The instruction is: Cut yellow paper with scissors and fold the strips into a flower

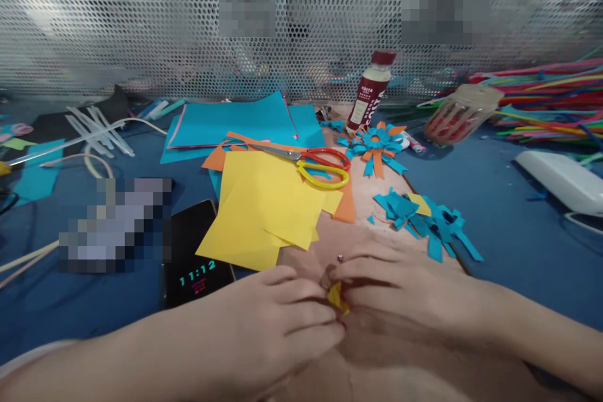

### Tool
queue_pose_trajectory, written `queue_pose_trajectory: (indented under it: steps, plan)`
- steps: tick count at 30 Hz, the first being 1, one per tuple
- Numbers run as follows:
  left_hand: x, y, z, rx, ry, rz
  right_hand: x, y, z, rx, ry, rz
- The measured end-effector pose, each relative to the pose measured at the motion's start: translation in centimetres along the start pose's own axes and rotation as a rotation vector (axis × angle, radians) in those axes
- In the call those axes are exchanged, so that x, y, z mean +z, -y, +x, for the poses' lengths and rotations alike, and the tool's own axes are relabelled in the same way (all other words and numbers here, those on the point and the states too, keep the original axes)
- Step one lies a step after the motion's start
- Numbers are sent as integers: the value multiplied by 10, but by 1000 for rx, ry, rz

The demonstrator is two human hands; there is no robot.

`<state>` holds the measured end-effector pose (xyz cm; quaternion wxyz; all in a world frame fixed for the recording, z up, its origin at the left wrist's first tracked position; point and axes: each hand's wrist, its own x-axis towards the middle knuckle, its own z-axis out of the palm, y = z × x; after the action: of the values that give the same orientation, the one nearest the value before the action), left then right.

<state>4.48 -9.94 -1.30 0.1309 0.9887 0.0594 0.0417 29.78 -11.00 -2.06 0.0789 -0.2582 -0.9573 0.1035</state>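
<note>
A small piece of yellow paper (336, 298) is pinched between my two hands low in the middle of the head view; most of it is hidden by the fingers. My left hand (287, 314) is closed on its left side, and my right hand (377, 276) grips it from the right. Just beyond my hands lie yellow sheets of paper (268, 201) over orange ones. Scissors (325, 166) with one red and one yellow handle loop rest on these sheets. Right of them are a blue and orange paper flower (375, 141) and a heap of blue paper cutouts (419, 213).
A phone (193, 245) showing 11:12 lies left of the yellow sheets. Blue sheets (230, 119) are behind. A Costa bottle (372, 91) stands by a perforated metal panel (311, 25). To the right are a clear cup (461, 116), pipe cleaners (556, 100) and a white device (563, 182).
</note>
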Motion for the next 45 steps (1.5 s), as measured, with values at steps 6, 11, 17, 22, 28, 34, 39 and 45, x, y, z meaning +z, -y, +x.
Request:
queue_pose_trajectory:
  steps: [6,11,17,22,28,34,39,45]
  plan:
    - [8,-2,1,102,-3,152,1,0,2,193,15,298]
    - [9,0,3,96,21,162,-2,5,6,361,16,414]
    - [3,-1,9,169,34,242,-1,8,10,431,11,405]
    - [-3,-3,13,178,25,297,-4,15,11,512,1,368]
    - [-1,-3,9,133,31,250,-6,21,14,568,-8,330]
    - [1,-5,9,71,12,203,-3,23,10,573,-59,301]
    - [0,-5,8,68,38,166,-2,22,12,587,-80,307]
    - [3,-6,7,49,39,204,1,21,10,610,-74,318]
